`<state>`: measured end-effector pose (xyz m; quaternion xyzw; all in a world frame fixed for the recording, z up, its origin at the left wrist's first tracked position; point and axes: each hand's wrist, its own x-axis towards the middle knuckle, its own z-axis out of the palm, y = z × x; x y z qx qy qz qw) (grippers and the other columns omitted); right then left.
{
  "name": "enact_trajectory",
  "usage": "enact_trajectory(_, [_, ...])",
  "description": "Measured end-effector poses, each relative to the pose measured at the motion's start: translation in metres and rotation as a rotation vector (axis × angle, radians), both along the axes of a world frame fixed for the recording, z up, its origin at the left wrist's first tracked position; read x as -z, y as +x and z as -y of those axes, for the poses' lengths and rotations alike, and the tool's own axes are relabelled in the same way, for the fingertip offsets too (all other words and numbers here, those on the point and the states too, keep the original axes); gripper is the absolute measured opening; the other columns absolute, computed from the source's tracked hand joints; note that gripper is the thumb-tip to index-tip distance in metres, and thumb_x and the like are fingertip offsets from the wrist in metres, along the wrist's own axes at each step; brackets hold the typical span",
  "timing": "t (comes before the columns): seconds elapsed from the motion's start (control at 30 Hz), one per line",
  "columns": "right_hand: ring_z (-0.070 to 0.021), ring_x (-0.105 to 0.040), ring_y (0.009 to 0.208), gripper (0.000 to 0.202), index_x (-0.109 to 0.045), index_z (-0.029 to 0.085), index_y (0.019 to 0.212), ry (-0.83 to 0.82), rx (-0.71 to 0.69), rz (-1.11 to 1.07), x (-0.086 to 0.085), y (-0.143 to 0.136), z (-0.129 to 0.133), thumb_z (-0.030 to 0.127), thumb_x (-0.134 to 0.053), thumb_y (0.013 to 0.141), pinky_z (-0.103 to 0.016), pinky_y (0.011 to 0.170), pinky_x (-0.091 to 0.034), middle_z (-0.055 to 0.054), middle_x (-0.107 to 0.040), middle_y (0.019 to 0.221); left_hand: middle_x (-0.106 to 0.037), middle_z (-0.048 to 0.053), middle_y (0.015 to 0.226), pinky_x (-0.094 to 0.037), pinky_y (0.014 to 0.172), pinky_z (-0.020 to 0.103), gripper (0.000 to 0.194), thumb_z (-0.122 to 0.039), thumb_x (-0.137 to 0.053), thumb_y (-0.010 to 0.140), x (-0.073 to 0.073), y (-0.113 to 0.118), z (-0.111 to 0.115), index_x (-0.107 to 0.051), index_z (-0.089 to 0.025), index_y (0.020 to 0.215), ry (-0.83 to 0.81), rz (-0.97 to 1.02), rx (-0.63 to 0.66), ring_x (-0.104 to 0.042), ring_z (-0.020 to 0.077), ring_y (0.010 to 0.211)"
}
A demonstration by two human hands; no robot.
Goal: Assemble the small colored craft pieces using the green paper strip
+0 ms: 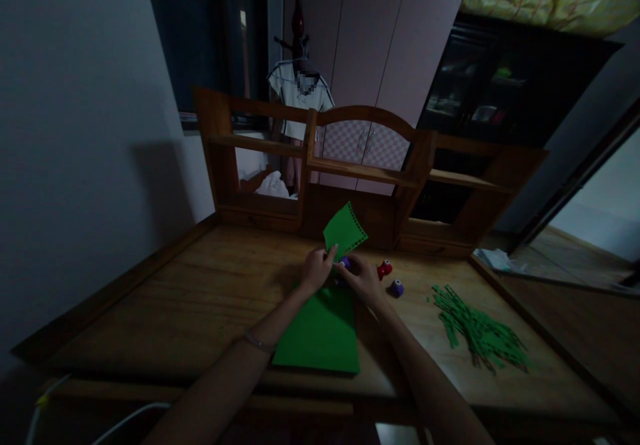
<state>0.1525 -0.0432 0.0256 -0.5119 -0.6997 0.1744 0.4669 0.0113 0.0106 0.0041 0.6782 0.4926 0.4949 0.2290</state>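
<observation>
Dim room, wooden desk (235, 271) with a shelf unit (361, 170) along its back. Left hand (317, 269) pinches a green sheet (342, 229), held up at a tilt over the desk, row of notches along its right edge. Right hand (365, 278) has fingers closed on a purple gadget (345, 261) at the sheet's bottom; contact partly hidden. Green stack (320, 338) lies below the hands. Red gadget (385, 269) and second purple piece (397, 288) sit just right; green strips (480, 331) heaped farther right.

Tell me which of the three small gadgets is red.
The gadget on the desk, just beyond the loose purple one; the third, held in the right hand, is also purple.
</observation>
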Motion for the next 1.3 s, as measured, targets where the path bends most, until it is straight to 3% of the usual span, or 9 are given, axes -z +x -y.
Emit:
enact_trajectory(0.23, [-0.0198,-0.056,0.075,0.029,-0.062,0.02,0.091,0.091,0.014,0.169,-0.0032,-0.0035,0.0072,0.045,-0.055,0.08,-0.028,0.068,-0.04,-0.006,-0.063,0.082,-0.057,0.004,0.055,-0.028,0.051,0.025,0.055,-0.058,-0.035,0.085,-0.0009,0.0006,0.0,-0.053,-0.015,0.055,-0.006,-0.013,-0.028,-0.052,0.0144,0.053])
enact_trajectory(0.8, [-0.0189,-0.056,0.073,0.029,-0.062,0.02,0.093,0.094,0.032,0.181,-0.0018,0.0001,0.0046,0.045,-0.053,0.081,-0.029,0.068,-0.04,-0.006,-0.063,0.082,-0.056,0.005,0.056,-0.028,0.052,0.024,0.055,-0.058,-0.033,0.086,0.0038,0.0003,-0.0026,-0.054,-0.015,0.057,0.024,-0.036,-0.02,-0.051,0.0137,0.054])
enact_trajectory(1.3, [-0.0196,-0.056,0.072,0.029,-0.063,0.021,0.091,0.084,0.035,0.153,-0.0023,0.0007,0.0047,0.046,-0.052,0.081,-0.029,0.068,-0.04,-0.006,-0.063,0.08,-0.059,0.006,0.058,-0.03,0.052,0.025,0.054,-0.057,-0.034,0.086,-0.0003,-0.0001,0.0011,-0.055,-0.015,0.058,0.011,-0.034,-0.023,-0.053,0.0146,0.055])
